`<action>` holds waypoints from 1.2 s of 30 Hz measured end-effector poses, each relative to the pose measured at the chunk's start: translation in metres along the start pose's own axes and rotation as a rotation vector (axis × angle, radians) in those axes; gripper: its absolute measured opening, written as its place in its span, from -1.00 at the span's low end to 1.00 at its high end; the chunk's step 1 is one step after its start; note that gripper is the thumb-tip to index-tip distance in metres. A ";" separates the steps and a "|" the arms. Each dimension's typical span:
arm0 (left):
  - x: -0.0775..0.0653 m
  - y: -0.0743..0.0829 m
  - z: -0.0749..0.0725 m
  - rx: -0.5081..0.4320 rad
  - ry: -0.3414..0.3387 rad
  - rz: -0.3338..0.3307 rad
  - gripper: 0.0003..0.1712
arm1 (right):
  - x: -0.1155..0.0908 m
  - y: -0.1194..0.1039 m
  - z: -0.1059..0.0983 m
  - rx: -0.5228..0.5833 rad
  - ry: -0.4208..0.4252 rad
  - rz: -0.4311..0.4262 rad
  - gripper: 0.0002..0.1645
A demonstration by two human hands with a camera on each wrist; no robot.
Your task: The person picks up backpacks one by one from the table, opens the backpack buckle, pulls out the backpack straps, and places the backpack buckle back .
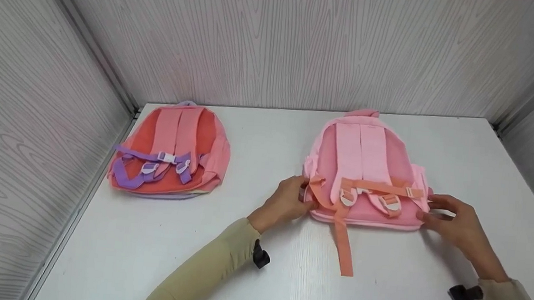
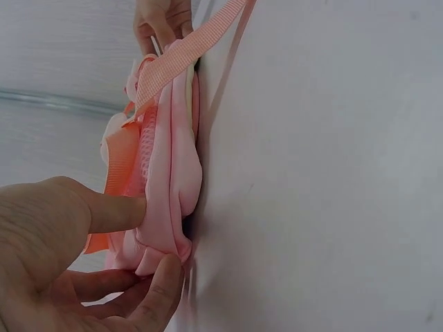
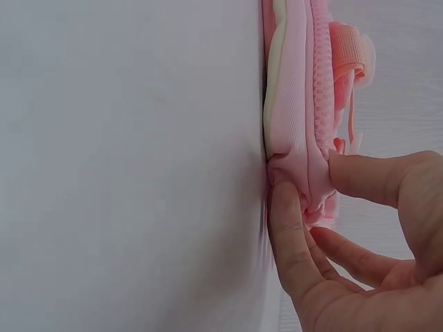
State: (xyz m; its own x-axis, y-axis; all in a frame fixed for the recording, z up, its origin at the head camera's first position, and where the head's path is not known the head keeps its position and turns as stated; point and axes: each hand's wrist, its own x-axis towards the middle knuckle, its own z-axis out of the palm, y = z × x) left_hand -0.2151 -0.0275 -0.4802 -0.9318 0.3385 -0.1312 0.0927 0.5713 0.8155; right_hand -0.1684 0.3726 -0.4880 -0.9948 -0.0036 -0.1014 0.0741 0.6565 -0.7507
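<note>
A light pink backpack (image 1: 350, 152) lies on the white table with its shoulder straps facing up and its top handle toward the back wall. Orange webbing with white buckles crosses its lower part, and one loose strap end (image 1: 344, 246) trails onto the table. At the bag's lower left corner my left hand (image 1: 284, 201) pinches the fabric, thumb above and fingers at the side, as the left wrist view shows. The lower right corner is pinched between thumb and fingers of my right hand (image 3: 360, 235). The bag's underside is hidden.
A second backpack (image 1: 173, 133), coral with purple straps and white buckles, lies straps up at the table's left. Grey wood-patterned panels (image 1: 275, 41) wall the white table (image 1: 219, 270) at the back and both sides.
</note>
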 end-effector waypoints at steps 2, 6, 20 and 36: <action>0.004 0.003 0.002 0.015 0.003 0.010 -0.43 | 0.001 0.002 -0.003 -0.016 0.007 -0.009 -0.13; 0.013 0.011 0.010 0.049 0.006 0.012 -0.42 | 0.005 0.006 -0.011 -0.059 0.022 0.003 -0.11; 0.044 0.042 0.045 0.076 0.023 0.030 -0.51 | 0.012 0.025 -0.047 -0.057 0.030 0.113 -0.09; 0.073 0.079 0.078 0.139 0.052 -0.062 -0.61 | 0.031 0.043 -0.069 -0.101 0.164 0.301 -0.19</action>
State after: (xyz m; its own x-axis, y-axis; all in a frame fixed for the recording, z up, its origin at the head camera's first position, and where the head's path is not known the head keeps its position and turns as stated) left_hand -0.2488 0.1007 -0.4693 -0.9538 0.2622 -0.1465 0.0788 0.6891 0.7204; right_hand -0.2004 0.4529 -0.4789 -0.9280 0.3170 -0.1956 0.3662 0.6810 -0.6341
